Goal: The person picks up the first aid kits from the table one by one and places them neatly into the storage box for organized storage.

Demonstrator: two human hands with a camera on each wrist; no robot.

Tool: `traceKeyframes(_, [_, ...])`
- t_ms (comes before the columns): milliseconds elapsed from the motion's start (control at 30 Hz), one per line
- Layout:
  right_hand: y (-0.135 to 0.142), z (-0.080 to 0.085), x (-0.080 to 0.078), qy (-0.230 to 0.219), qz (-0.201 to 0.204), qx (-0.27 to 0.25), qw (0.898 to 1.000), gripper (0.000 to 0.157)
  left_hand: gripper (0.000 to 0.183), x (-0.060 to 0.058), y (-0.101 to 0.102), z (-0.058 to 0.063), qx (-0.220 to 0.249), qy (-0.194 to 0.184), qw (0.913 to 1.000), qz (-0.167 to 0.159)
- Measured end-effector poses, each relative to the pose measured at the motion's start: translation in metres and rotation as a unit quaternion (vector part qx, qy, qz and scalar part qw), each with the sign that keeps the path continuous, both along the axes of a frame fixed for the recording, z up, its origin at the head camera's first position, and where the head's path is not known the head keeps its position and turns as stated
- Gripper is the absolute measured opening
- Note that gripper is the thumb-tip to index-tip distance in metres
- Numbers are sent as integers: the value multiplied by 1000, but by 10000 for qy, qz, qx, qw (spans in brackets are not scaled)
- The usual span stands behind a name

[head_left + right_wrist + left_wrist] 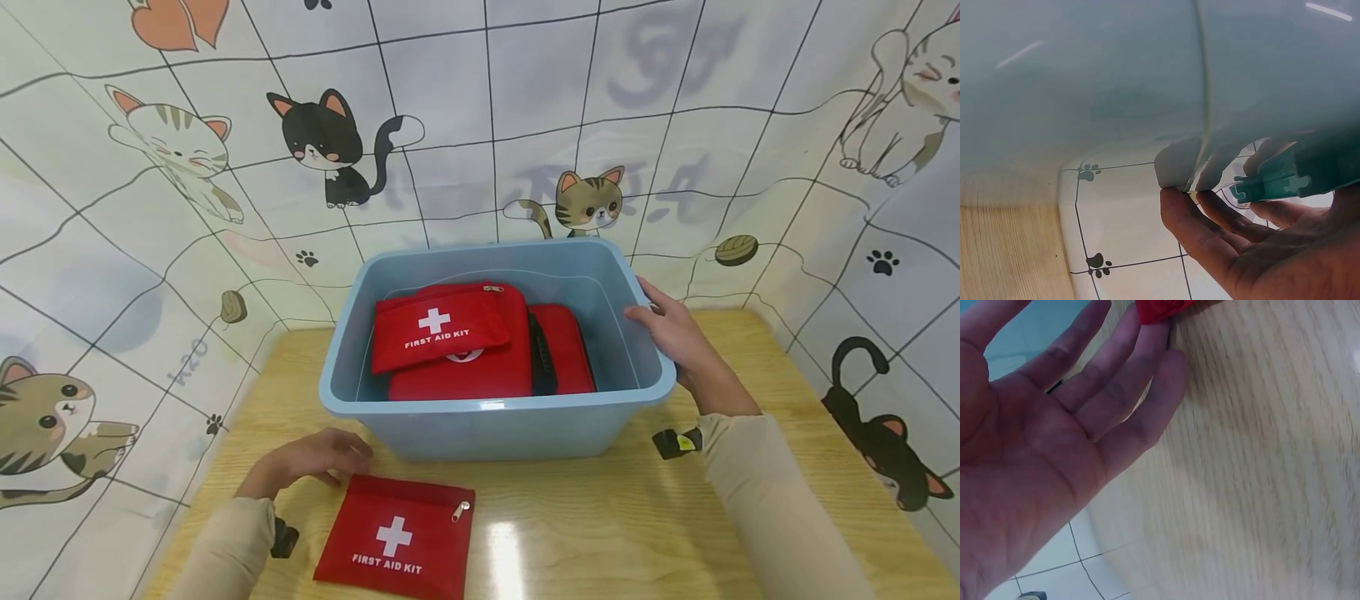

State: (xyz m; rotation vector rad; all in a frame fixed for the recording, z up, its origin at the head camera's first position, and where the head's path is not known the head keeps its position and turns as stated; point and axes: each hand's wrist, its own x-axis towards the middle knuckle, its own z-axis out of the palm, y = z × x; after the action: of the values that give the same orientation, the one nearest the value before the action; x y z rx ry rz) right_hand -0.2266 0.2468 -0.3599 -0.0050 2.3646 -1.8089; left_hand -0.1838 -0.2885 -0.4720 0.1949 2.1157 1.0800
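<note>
A light blue plastic bin (495, 433) stands on the wooden table in the head view. My right hand (678, 342) grips its right rim, thumb over the edge and fingers beneath, as the right wrist view also shows. Inside the bin, a red first aid pouch (442, 329) lies on a red case (480, 379), with another red case (562, 350) beside it. A second red first aid pouch (393, 537), with a zipper, lies flat in front of the bin. My left hand (322, 457) is at its top left corner, fingers loosely bent, fingertips right at the red fabric (1159, 309).
The wooden table (600, 525) extends around the bin. Walls (450, 92) with cat drawings and grid lines enclose the back and both sides. Each wrist carries a small black device (675, 443).
</note>
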Motion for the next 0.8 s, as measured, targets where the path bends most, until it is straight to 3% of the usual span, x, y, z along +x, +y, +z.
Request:
traceKeyframes(267, [0, -2, -1, -38, 16, -14, 10000, 67, 50, 6, 7, 4, 63, -16, 9968, -795])
traceKeyframes(533, [-1, -2, -1, -28, 11, 15, 10000, 67, 34, 6, 1, 5, 548, -216, 9881, -1419])
traceKeyframes(633, [0, -2, -1, -30, 10, 2, 10000, 67, 29, 8, -2, 5, 662, -217, 9870, -1446])
traceKeyframes(800, [0, -1, -1, -13, 18, 24, 10000, 67, 30, 13, -7, 9, 891, -621, 9891, -994])
